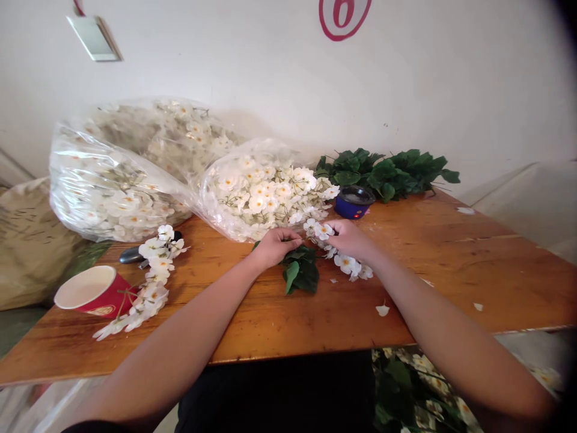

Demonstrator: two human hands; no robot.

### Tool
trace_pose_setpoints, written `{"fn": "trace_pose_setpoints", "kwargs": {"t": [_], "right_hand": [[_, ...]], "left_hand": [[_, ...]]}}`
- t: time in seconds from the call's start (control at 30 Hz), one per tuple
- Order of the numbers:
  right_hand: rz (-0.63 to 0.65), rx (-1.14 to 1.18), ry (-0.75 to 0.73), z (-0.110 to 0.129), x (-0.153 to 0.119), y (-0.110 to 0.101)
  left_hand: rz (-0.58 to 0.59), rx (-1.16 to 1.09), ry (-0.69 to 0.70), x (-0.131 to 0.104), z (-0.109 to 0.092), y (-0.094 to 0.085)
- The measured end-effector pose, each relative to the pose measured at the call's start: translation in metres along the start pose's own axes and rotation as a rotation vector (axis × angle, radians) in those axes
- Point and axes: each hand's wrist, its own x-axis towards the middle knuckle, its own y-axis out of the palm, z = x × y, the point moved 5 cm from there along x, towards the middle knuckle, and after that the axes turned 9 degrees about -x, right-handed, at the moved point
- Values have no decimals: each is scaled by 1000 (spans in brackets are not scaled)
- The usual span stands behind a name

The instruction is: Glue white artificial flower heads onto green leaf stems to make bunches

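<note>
My left hand [277,246] is closed in a pinch on a sprig of green artificial leaves [302,270], which hangs just below the fingers over the table. Close by on the right, my right hand [349,239] is closed around a stem of white artificial flowers [347,264] with yellow centres. Some blossoms show above its fingers and others below the hand. The fingertips of both hands almost meet, and the stem ends between them are too small to make out.
Clear plastic bags [121,180] of white flowers lie along the wall, one with loose blooms [265,192] spilling out. A blue pot [354,201] stands before a pile of green leaves [392,171]. At left are a red paper cup [97,294], a flower spray [155,279] and a dark tool [130,255].
</note>
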Motion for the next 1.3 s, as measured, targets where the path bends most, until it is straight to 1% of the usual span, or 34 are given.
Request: {"fn": "trace_pose_setpoints", "kwargs": {"t": [0.2,0.37,0.57,0.8,1.0,1.2,1.3], "right_hand": [[-10,33,37,-5,1,2],[5,37,57,-12,3,5],[27,53,13,-7,1,6],[26,63,42,-10,2,9],[-7,78,76,-11,2,11],[25,56,22,-6,2,8],[41,27,2,-2,2,6]], "left_hand": [[5,99,19,-1,-1,-2],[10,72,17,-2,-1,-2],[24,81,12,-3,-3,1],[17,74,21,-1,-2,1],[13,44,-4,-3,-2,1],[58,44,38,-2,-5,3],[59,28,49,-2,-6,4]]}}
